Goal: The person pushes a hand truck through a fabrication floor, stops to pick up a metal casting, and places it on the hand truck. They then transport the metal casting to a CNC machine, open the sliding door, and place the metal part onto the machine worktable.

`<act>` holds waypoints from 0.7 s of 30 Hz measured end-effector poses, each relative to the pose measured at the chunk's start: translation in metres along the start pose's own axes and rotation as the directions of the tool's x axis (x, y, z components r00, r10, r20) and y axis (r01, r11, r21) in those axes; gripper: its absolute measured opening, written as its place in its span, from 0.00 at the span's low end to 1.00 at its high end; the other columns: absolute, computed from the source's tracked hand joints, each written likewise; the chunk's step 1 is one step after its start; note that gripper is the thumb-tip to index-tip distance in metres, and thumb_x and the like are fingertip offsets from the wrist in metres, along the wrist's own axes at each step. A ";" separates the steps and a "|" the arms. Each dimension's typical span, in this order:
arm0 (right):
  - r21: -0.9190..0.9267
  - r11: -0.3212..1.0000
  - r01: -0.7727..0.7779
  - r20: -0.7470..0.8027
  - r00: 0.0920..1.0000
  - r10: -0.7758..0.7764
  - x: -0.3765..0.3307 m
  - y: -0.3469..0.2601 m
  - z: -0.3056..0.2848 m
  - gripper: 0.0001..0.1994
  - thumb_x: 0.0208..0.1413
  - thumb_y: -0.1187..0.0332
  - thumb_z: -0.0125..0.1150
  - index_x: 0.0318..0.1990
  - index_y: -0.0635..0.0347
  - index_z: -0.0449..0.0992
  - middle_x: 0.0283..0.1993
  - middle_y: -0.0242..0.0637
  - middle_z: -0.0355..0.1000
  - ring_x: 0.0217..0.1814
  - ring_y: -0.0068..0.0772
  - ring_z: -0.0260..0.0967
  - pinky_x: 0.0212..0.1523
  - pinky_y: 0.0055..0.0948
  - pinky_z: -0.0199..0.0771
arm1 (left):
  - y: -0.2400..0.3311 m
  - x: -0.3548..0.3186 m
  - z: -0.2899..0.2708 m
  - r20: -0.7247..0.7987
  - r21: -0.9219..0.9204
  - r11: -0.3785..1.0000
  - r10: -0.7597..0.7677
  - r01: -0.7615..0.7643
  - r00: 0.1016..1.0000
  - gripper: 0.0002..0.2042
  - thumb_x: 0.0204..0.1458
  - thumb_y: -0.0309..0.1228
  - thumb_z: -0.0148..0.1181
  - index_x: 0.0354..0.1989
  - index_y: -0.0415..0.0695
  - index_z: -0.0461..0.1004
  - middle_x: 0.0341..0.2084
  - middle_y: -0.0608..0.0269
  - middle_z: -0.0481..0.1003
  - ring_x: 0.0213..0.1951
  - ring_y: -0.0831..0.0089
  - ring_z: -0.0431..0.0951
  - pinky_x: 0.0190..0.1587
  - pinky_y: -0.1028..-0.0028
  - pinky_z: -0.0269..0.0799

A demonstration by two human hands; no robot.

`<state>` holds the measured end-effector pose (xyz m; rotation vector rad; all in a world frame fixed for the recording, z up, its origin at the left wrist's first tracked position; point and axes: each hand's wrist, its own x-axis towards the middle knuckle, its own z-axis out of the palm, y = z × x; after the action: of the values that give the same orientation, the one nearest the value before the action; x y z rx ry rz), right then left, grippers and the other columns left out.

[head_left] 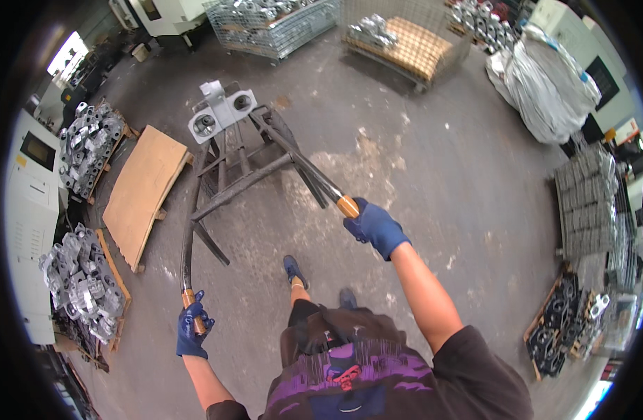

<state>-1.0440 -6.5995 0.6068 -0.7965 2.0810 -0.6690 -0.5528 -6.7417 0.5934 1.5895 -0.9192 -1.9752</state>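
Both my hands, in blue gloves, grip the two handles of a dark metal hand cart [243,186] that stretches out in front of me. My left hand [190,332] is closed round the orange-brown grip at the end of the left handle. On the right, my right hand [379,228] wraps the matching grip [347,206]. At the cart's far end sits a silver cast metal part [225,110] with two large round openings. The cart's wheels cannot be made out.
Pallets of silver castings [83,283] line the left, beside a pallet topped with a brown board [145,192]. Wire mesh cages [276,38] stand at the back. A silver-wrapped bundle [544,87], a stack of grey crates [585,199] and dark parts on a pallet [556,325] lie right.
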 end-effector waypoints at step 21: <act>-0.295 0.932 0.210 -0.240 0.928 -0.285 -0.365 0.291 -0.048 0.26 0.46 0.57 0.63 0.56 0.50 0.70 0.41 0.53 0.76 0.42 0.57 0.74 0.44 0.45 0.74 | -0.348 -0.359 0.051 -0.171 0.108 0.990 0.107 -0.089 0.979 0.29 0.46 0.30 0.59 0.59 0.35 0.64 0.17 0.60 0.71 0.17 0.70 0.73 0.22 0.70 0.75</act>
<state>-0.9946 -6.1327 0.6112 -1.1943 2.3831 -0.6784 -0.4916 -6.2429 0.5886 1.7084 -1.0183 -1.7145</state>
